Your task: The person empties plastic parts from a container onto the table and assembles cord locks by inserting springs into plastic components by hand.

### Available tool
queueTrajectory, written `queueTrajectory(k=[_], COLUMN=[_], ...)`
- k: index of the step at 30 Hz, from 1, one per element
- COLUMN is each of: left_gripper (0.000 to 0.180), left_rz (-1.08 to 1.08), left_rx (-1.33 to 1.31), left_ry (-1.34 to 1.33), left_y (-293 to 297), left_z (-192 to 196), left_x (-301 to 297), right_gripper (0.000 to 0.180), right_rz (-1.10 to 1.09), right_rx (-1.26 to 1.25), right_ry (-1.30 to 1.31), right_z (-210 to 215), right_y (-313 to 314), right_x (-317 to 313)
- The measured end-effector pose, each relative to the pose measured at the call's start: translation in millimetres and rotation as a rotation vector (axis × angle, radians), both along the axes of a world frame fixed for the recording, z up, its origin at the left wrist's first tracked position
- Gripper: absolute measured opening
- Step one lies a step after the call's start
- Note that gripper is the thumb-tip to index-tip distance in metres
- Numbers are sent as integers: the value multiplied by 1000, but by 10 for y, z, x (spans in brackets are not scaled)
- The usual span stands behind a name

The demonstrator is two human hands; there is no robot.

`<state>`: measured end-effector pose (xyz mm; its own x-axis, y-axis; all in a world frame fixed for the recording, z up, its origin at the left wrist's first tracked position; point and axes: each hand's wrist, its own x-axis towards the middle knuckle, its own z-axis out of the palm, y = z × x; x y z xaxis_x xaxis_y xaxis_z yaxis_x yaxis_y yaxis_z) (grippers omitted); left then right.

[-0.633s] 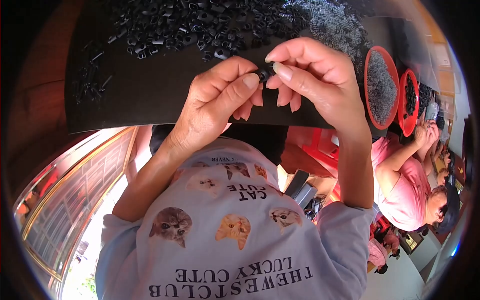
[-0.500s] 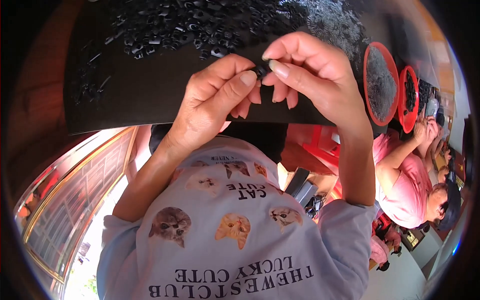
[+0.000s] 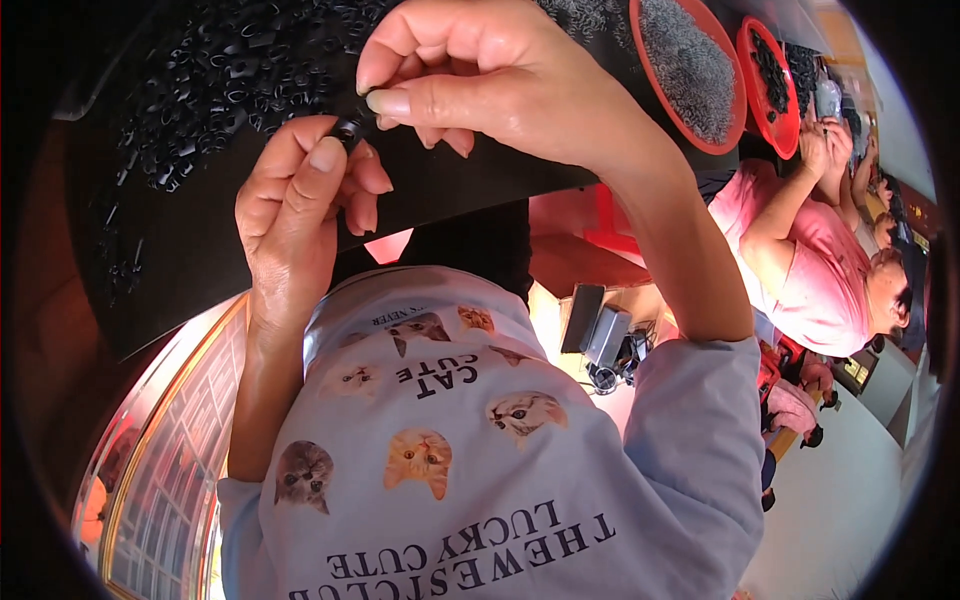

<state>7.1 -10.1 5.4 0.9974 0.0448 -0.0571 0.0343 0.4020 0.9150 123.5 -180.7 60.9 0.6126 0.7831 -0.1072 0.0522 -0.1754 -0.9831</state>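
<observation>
From my end, I see left hand (image 3: 290, 195) pinching black part (image 3: 346, 133) between thumb and forefinger, over desk (image 3: 440, 190); likely so its upper end stays free

Right hand (image 3: 480, 85) at that end, thumb and forefinger nearly together; too small for me to tell whether they grip anything

Other fingers curled, probably keeping clear of pinch

Black pile (image 3: 235, 75) just beyond hands, presumably for short reach

Springs (image 3: 690, 75) in red bowl (image 3: 738, 120) to right, perhaps so they don't scatter
</observation>
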Motion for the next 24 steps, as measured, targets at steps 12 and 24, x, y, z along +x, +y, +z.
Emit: queueTrajectory(k=[12,24], left_gripper=[20,21], left_rz=[-42,-87], left_rx=[-5,2], left_ry=[34,49], left_y=[24,70], left_z=[22,26], left_x=[-14,4], right_gripper=[11,6], right_rz=[-7,28], right_rx=[5,-53], right_ry=[144,109], right_z=[58,125], right_y=[-3,59], right_x=[-32,4])
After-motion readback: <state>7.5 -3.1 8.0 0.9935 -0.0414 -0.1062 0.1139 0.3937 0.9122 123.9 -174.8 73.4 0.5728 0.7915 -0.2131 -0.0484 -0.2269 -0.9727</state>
